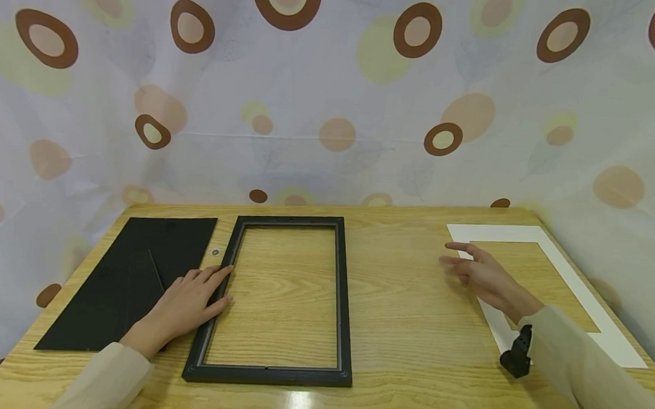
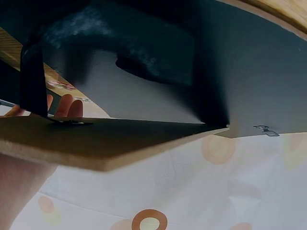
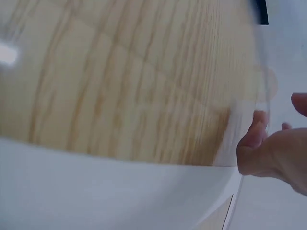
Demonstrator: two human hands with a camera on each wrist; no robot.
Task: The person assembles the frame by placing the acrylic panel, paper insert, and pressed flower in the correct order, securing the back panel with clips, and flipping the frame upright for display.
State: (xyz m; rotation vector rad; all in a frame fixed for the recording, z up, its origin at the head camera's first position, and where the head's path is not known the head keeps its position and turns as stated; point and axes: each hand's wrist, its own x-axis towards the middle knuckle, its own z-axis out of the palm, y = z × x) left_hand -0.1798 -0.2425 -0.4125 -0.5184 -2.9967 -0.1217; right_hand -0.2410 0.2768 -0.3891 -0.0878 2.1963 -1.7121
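A black picture frame (image 1: 347, 306) lies face down on the wooden table. My left hand (image 1: 183, 305) rests on its left bar, with fingertips and thumb touching the bar. Under that forearm is the black backing board (image 1: 103, 278); its easel leg (image 2: 96, 143) stands partly raised in the left wrist view and hides much of the hand. A faint, see-through sheet (image 1: 417, 304) lies between the frame and a white mat (image 1: 576, 282). Above the mat's left side hovers my right hand (image 1: 486, 277), its fingers loosely extended and slightly blurred, with nothing visible between them.
A small round sticker-like piece (image 1: 216, 252) lies between the backing board and the frame. Patterned cloth (image 1: 340, 92) hangs behind the table (image 1: 383, 395) and along both sides. The right wrist wears a black band (image 1: 517, 354).
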